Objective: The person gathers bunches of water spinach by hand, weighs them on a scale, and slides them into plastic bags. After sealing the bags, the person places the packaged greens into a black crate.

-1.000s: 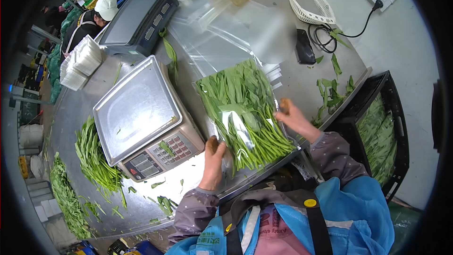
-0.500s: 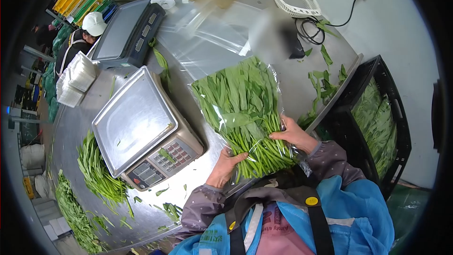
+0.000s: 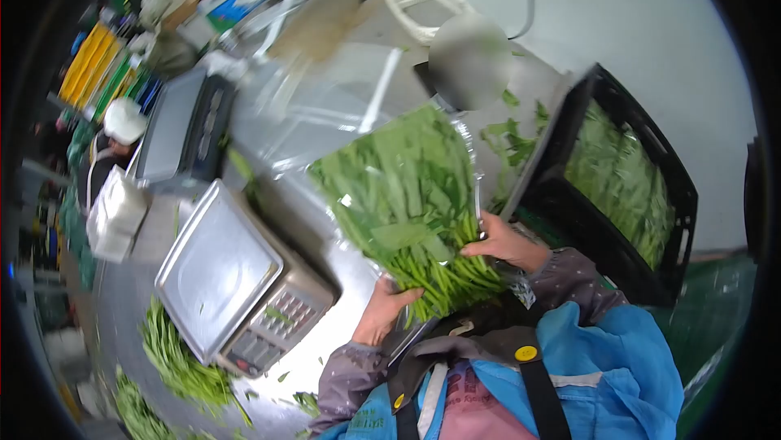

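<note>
A clear plastic bag of long-stemmed leafy greens (image 3: 399, 188) is in front of me, leaves pointing away and cut stems toward my body. My left hand (image 3: 384, 310) grips its lower left corner, thumb over the stems. On the opposite side my right hand (image 3: 511, 243) clasps the lower right edge, thumb on top. The fingers of both hands are mostly hidden beneath the bag. To the left stands a weighing scale (image 3: 224, 265) with a bare metal pan and a keypad. Loose bunches of greens (image 3: 183, 363) lie beyond it on the metal table.
At right, a black crate (image 3: 687, 220) holds bagged greens (image 3: 618, 179). A second scale (image 3: 175, 126), a stack of white trays (image 3: 118, 216), plastic sheets (image 3: 325, 98) and a white basket (image 3: 415, 13) are farther back. A person in a white cap (image 3: 124, 121) is at far left.
My view has turned toward the right, so the crate shows more fully and the scales sit farther left and lower. Both hands keep hold of the bag, which has tilted slightly.
</note>
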`<state>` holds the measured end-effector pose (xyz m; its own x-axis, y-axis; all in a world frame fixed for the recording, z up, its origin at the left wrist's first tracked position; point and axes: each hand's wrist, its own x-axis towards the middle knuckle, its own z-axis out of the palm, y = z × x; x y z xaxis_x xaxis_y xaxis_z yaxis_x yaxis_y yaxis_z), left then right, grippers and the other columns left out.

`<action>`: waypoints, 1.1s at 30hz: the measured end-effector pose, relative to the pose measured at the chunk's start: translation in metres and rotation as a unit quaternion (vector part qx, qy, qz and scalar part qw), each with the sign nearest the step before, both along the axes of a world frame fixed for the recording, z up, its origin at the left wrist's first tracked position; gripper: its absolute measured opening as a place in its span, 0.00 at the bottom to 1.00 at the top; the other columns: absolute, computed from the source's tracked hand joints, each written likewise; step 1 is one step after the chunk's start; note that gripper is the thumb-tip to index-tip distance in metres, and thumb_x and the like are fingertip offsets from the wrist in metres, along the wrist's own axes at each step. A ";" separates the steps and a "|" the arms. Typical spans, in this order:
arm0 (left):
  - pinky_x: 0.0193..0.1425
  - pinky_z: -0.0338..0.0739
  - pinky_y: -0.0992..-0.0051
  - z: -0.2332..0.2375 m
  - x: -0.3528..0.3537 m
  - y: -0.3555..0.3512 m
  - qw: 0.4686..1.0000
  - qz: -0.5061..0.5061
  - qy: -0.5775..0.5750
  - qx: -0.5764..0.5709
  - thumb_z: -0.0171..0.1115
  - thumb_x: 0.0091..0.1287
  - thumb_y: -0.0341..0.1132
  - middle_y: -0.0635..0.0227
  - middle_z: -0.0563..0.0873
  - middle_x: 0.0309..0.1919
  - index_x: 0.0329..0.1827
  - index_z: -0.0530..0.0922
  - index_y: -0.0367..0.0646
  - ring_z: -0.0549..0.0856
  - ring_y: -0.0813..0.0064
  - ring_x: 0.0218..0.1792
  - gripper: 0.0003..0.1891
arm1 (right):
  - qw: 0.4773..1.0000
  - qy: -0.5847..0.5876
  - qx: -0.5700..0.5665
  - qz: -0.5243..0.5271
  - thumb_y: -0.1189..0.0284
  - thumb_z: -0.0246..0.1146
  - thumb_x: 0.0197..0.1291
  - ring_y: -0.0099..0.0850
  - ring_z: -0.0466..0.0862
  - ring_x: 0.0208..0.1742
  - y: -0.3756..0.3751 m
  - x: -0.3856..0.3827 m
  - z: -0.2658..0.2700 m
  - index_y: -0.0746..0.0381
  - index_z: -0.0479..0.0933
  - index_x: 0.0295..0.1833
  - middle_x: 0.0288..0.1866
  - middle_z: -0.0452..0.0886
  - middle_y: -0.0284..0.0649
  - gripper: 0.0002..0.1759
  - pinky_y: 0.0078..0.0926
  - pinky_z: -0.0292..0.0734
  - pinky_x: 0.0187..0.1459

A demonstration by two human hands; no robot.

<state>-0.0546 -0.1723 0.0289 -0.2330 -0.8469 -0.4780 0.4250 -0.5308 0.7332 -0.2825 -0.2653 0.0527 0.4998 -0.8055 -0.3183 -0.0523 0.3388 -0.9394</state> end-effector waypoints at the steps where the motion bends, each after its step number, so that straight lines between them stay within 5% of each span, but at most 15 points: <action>1: 0.55 0.73 0.73 0.007 -0.006 -0.003 1.000 0.001 -0.022 -0.008 0.60 0.52 0.15 0.61 0.78 0.50 0.58 0.66 0.35 0.78 0.71 0.50 0.27 | 1.000 -0.003 -0.006 -0.014 0.80 0.68 0.45 0.27 0.74 0.50 0.002 -0.001 0.007 0.68 0.63 0.60 0.51 0.75 0.40 0.34 0.25 0.68 0.54; 4: 0.56 0.71 0.70 0.026 -0.016 -0.006 0.998 -0.029 -0.049 0.023 0.60 0.51 0.15 0.57 0.77 0.51 0.58 0.65 0.33 0.77 0.66 0.51 0.28 | 0.999 0.015 -0.005 -0.034 0.71 0.67 0.50 0.28 0.73 0.51 0.005 -0.005 0.016 0.69 0.66 0.57 0.51 0.75 0.42 0.30 0.25 0.67 0.55; 6: 0.56 0.70 0.69 0.028 -0.019 -0.008 0.998 -0.038 -0.044 0.004 0.60 0.51 0.15 0.57 0.76 0.51 0.58 0.65 0.34 0.77 0.65 0.50 0.29 | 0.996 0.027 0.009 -0.083 0.72 0.68 0.49 0.25 0.74 0.46 0.008 -0.011 0.018 0.70 0.69 0.54 0.47 0.78 0.40 0.27 0.24 0.69 0.49; 9: 0.58 0.68 0.69 0.019 -0.013 -0.013 0.998 -0.054 -0.034 -0.023 0.63 0.50 0.16 0.60 0.76 0.52 0.60 0.65 0.37 0.76 0.67 0.51 0.31 | 0.983 -0.104 0.023 -0.149 0.74 0.65 0.51 0.22 0.76 0.41 0.014 -0.018 0.029 0.70 0.71 0.50 0.41 0.79 0.38 0.21 0.21 0.71 0.44; 15: 0.56 0.69 0.72 0.031 -0.041 -0.030 0.990 -0.098 0.060 -0.076 0.64 0.54 0.21 0.61 0.76 0.53 0.62 0.65 0.41 0.77 0.71 0.49 0.31 | 0.963 -0.071 -0.060 -0.254 0.75 0.66 0.50 0.20 0.76 0.39 0.016 -0.084 0.054 0.69 0.72 0.50 0.42 0.79 0.37 0.21 0.20 0.72 0.42; 17: 0.65 0.54 0.60 0.026 -0.038 -0.035 0.977 -0.205 -0.038 -0.048 0.63 0.60 0.40 0.62 0.69 0.60 0.66 0.62 0.45 0.66 0.60 0.60 0.32 | 0.933 -0.065 -0.112 -0.336 0.75 0.67 0.49 0.21 0.77 0.39 0.019 -0.114 0.084 0.69 0.72 0.51 0.42 0.79 0.37 0.22 0.20 0.73 0.43; 18: 0.42 0.74 0.78 0.025 -0.046 -0.034 0.988 -0.142 0.011 -0.066 0.65 0.56 0.28 0.62 0.77 0.50 0.64 0.63 0.44 0.79 0.76 0.40 0.32 | 0.926 -0.029 -0.113 -0.359 0.75 0.66 0.50 0.22 0.76 0.42 0.022 -0.131 0.106 0.68 0.70 0.53 0.45 0.78 0.37 0.24 0.21 0.72 0.46; 24: 0.39 0.72 0.81 0.025 -0.050 -0.035 0.992 -0.117 -0.044 -0.008 0.62 0.59 0.28 0.61 0.78 0.49 0.61 0.66 0.44 0.78 0.78 0.36 0.26 | 0.786 0.070 -0.286 -0.544 0.75 0.65 0.52 0.24 0.78 0.44 0.010 -0.238 0.154 0.67 0.68 0.57 0.47 0.78 0.39 0.25 0.23 0.73 0.48; 27: 0.39 0.72 0.81 0.024 -0.048 -0.036 0.994 -0.105 -0.038 -0.002 0.60 0.60 0.27 0.61 0.78 0.49 0.60 0.67 0.43 0.78 0.79 0.35 0.23 | 0.732 0.204 -0.376 -0.530 0.75 0.64 0.53 0.25 0.77 0.45 0.002 -0.296 0.178 0.68 0.66 0.58 0.48 0.78 0.39 0.27 0.24 0.73 0.49; 33: 0.38 0.72 0.81 0.015 -0.044 -0.037 0.997 -0.057 -0.052 0.031 0.58 0.61 0.26 0.61 0.79 0.46 0.57 0.70 0.43 0.77 0.79 0.34 0.20 | 0.774 0.462 -0.303 -0.308 0.74 0.65 0.52 0.29 0.79 0.47 -0.017 -0.360 0.242 0.67 0.65 0.61 0.49 0.78 0.43 0.30 0.29 0.73 0.49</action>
